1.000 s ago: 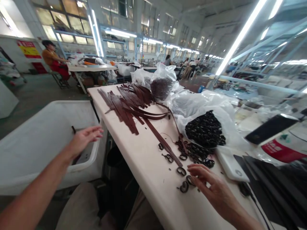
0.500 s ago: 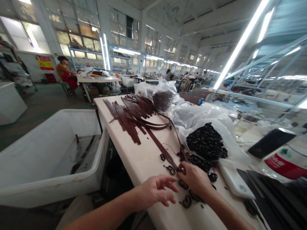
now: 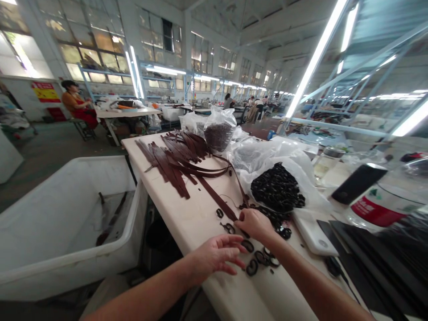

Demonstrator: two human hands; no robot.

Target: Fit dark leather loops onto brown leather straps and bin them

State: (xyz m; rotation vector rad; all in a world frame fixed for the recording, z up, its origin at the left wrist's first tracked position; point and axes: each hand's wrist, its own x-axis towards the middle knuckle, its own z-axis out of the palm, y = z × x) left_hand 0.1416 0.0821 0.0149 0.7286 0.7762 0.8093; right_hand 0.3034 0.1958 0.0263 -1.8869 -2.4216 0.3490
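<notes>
My right hand (image 3: 257,224) is closed in a pinch at the near end of a long brown leather-like strap (image 3: 216,196); its fingertips partly hide that end. Lower and to the left, my left hand (image 3: 217,255) hovers at the table's edge with fingers apart, holding nothing. Several small dark loops (image 3: 251,266) lie scattered around and below the right hand. A heap of flat brown strips (image 3: 174,167) spreads over the far left part of the table (image 3: 167,203). Beyond the right hand, many black loops (image 3: 277,187) spill from a clear plastic bag (image 3: 309,198).
A white tub (image 3: 129,240) with a few dark strips stands left of the table. On the right are a white box-like device (image 3: 312,234), a propped phone-like object (image 3: 359,183), a red-labelled bottle (image 3: 377,209) and dark sheets (image 3: 354,249). A person (image 3: 75,107) sits far left.
The view has swung slightly right, so things sit further left. My right hand stays pinched at the strap's end, and the left remains open beside it.
</notes>
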